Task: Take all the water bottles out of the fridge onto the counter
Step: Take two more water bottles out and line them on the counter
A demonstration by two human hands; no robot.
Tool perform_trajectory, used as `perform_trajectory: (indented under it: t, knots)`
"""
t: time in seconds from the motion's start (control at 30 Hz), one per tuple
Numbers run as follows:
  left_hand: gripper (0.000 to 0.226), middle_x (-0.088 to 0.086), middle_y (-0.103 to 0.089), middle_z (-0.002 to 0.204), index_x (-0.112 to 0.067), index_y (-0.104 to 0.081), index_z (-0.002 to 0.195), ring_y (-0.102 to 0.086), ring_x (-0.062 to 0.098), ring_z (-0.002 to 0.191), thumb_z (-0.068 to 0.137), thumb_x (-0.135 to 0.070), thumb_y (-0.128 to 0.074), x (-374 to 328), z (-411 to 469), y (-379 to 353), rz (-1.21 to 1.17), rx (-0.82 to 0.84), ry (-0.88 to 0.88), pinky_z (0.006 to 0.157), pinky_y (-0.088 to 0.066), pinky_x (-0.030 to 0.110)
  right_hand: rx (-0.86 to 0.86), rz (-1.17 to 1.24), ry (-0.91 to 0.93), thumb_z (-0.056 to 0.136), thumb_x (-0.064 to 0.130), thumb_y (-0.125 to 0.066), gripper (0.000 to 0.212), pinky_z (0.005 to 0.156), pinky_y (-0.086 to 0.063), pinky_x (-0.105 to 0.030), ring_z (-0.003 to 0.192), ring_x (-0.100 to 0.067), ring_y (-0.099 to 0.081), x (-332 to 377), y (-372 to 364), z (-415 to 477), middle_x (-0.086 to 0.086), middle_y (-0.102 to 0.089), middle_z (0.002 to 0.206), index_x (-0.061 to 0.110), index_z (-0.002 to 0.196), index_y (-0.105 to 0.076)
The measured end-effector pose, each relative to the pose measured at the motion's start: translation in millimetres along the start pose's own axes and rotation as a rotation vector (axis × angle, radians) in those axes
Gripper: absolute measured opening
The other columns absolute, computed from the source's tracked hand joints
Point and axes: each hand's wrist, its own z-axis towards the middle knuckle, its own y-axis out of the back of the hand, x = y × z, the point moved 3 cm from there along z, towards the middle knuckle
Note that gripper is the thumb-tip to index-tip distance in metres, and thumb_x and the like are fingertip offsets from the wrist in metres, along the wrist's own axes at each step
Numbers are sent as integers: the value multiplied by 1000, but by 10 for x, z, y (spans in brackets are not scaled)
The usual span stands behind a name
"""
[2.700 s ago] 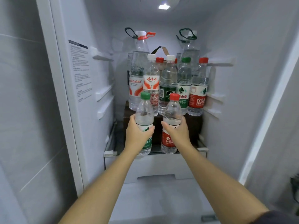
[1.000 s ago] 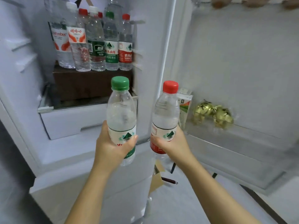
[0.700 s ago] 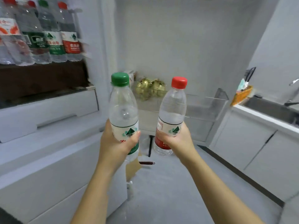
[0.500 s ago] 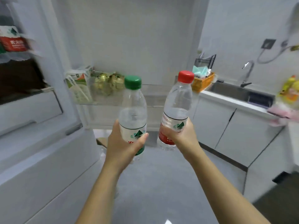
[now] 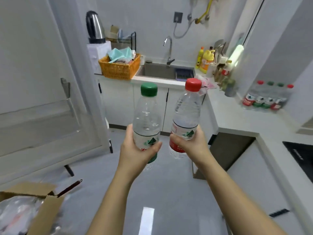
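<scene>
My left hand (image 5: pixel 135 150) grips a clear water bottle with a green cap (image 5: pixel 147 116) around its label, upright in mid-air. My right hand (image 5: pixel 191 143) grips a second bottle with a red cap (image 5: pixel 187 111), tilted slightly right. Both hang over the grey floor in the middle of the view. On the white counter (image 5: pixel 237 116) at the right stands a blurred row of several water bottles (image 5: pixel 265 97) with red and green caps against the wall. The open fridge door (image 5: pixel 42 92) fills the left side; the fridge interior is out of view.
An orange basket (image 5: pixel 120 68) with cloths sits left of the sink (image 5: pixel 162 72) and tap. Yellow detergent bottles (image 5: pixel 205 62) and jars stand in the counter corner. A dark cooktop (image 5: pixel 303 155) lies at right. A cardboard box (image 5: pixel 33 209) sits on the floor at lower left.
Both bottles came out of the fridge in my hands. The view has swung right from the fridge shelves past the door to the sink and counter.
</scene>
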Motion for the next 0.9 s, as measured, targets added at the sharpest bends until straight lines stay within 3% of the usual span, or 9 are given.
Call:
perform_trajectory:
  t: [0.23, 0.4, 0.6, 0.7, 0.9]
  knots:
    - [55, -22, -65, 95, -37, -50, 107, -62, -3, 88, 70, -16, -84, 63, 820, -627, -42, 192, -18, 65, -47, 9, -174, -11, -8, 72, 20, -84, 56, 83, -51, -19, 102, -3, -66, -167, 492, 556, 10, -70, 110, 30, 120, -56]
    - [53, -19, -65, 93, -35, -50, 107, -63, 2, 86, 62, -31, -78, 180, 1133, -953, -44, 273, 11, 66, -49, 12, -277, -22, -13, 67, 26, -80, 60, 83, -53, -19, 102, -6, -67, -323, 748, 756, 6, -72, 110, 22, 122, -58]
    - [54, -21, -66, 94, -31, -50, 108, -64, 0, 88, 70, -14, -85, 198, 1378, -1373, -70, 339, -12, 69, -49, 12, -349, -12, 11, 64, 24, -80, 63, 84, -51, -13, 105, -3, -66, -464, 1083, 938, 7, -70, 113, 22, 123, -58]
    - [56, -19, -66, 95, -31, -51, 110, -64, 2, 89, 65, -24, -83, 216, 1464, -1645, -76, 350, -15, 69, -49, 13, -369, -8, 25, 61, 31, -81, 67, 88, -52, -17, 107, -6, -66, -559, 1308, 1045, 5, -71, 114, 21, 124, -58]
    - [53, -18, -66, 94, -29, -51, 110, -65, 3, 88, 71, -12, -83, 264, 1593, -2406, -70, 351, -16, 68, -50, 13, -363, -19, 38, 66, 27, -82, 64, 94, -53, -30, 110, -10, -66, -774, 1998, 1322, 3, -71, 116, 17, 125, -58]
